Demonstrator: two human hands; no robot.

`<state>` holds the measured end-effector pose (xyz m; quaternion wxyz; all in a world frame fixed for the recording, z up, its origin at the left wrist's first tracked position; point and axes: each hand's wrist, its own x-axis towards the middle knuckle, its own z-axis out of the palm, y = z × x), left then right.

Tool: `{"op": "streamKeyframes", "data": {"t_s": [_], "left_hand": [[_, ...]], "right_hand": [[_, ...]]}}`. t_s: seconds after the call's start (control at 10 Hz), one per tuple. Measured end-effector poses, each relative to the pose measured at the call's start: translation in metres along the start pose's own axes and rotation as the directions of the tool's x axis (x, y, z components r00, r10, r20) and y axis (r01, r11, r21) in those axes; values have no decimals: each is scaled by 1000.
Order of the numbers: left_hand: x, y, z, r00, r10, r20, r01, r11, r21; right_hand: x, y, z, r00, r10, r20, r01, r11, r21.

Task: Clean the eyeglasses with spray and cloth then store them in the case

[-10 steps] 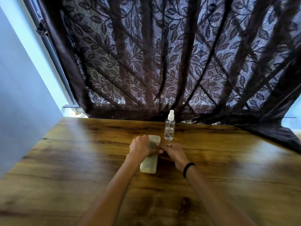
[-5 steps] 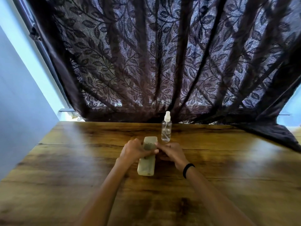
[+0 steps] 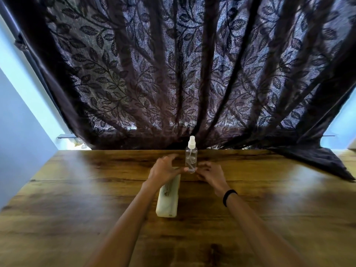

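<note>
A pale, cream-coloured eyeglass case (image 3: 167, 199) lies shut on the wooden table (image 3: 77, 199), its long side pointing away from me. A clear spray bottle (image 3: 191, 158) with a white nozzle stands upright just beyond the case. My left hand (image 3: 163, 169) hovers over the far end of the case, fingers spread, its thumb reaching toward the bottle's base. My right hand (image 3: 211, 173), fingers apart and holding nothing, is just right of the bottle. The glasses and the cloth are not visible.
A dark leaf-patterned curtain (image 3: 183, 74) hangs along the table's far edge, and its corner drapes onto the table at the right (image 3: 316, 160). A pale wall (image 3: 19, 141) borders the table on the left. A black band (image 3: 229, 196) sits on my right wrist.
Both hands have let go of the case's middle and moved forward, opening as they went. They now flank the base of the spray bottle. The case lies where it was.
</note>
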<state>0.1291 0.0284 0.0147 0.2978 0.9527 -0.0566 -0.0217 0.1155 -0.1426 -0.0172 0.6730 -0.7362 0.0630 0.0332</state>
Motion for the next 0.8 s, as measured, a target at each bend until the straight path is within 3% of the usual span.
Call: {"op": "streamKeyframes", "data": {"t_s": [0.2,0.6,0.8], "left_hand": [[12,4,12,995,84,-50,-89,991,-103],[14,-5,10,991,59,-119,-80,980,-183],[15,-1,-15,936,68,-346,-119,985,-129]], "right_hand": [[9,6,5,999,-24,-30,21,994,-110],[11,4,9,998,-45,-49,38,989,-144],[0,-20,-8,983,-150,-102,122,963,-239]]}}
